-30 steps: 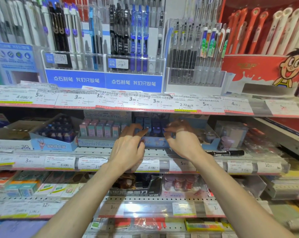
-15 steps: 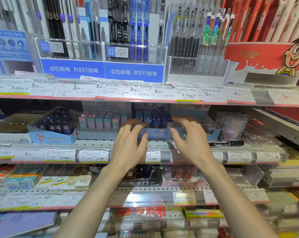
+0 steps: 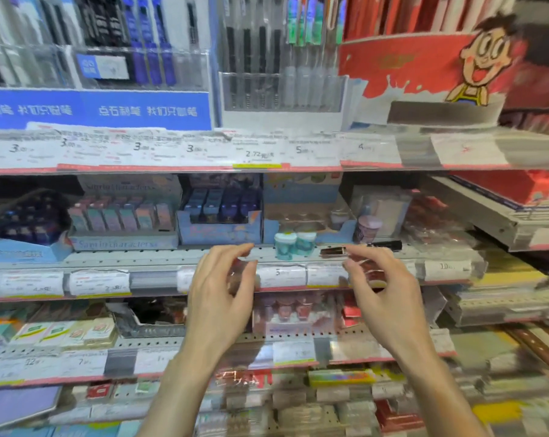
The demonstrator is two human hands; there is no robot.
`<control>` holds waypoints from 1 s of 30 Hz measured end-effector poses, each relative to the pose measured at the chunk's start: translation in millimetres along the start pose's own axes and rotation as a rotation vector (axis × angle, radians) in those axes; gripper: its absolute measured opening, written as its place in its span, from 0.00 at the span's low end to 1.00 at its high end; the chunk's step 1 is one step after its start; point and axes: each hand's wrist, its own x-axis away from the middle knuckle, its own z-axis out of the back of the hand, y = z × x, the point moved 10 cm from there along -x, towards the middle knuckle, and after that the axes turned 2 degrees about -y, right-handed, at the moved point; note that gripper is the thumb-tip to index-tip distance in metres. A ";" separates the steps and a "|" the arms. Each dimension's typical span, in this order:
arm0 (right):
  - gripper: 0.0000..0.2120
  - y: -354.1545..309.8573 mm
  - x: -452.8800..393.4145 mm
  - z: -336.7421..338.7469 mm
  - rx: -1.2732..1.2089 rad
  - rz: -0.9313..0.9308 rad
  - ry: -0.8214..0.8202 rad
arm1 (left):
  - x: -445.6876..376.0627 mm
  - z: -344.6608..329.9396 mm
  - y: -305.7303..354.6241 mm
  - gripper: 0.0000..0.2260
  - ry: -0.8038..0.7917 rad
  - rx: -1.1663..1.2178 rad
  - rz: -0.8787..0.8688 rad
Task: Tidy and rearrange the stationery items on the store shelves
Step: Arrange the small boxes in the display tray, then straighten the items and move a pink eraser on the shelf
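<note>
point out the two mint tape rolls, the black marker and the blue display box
mint tape rolls (image 3: 294,243), head view, front of the pair
black marker (image 3: 385,245), head view, middle of barrel
blue display box (image 3: 219,231), head view, front wall

- One head-worn wide-angle view faces store shelving straight on and slightly downward, from close range.
- The grey perforated metal middle shelf (image 3: 159,257) sits at the frame's centre; the clear pen racks with blue signs (image 3: 147,110) fill the top edge.
- Both bare forearms enter from the bottom edge, and the frame's sides are smeared with blur.
</note>
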 end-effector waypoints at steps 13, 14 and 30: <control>0.07 25.7 -44.1 25.4 0.029 0.178 -0.184 | -8.6 -44.6 39.7 0.12 -0.002 -0.203 0.020; 0.07 20.5 -46.7 21.7 0.040 0.206 -0.210 | -11.8 -43.1 40.8 0.12 -0.006 -0.233 0.001; 0.18 -29.3 -87.6 -74.4 0.451 0.289 -0.593 | -74.1 -41.8 2.7 0.17 -0.214 -0.463 -0.063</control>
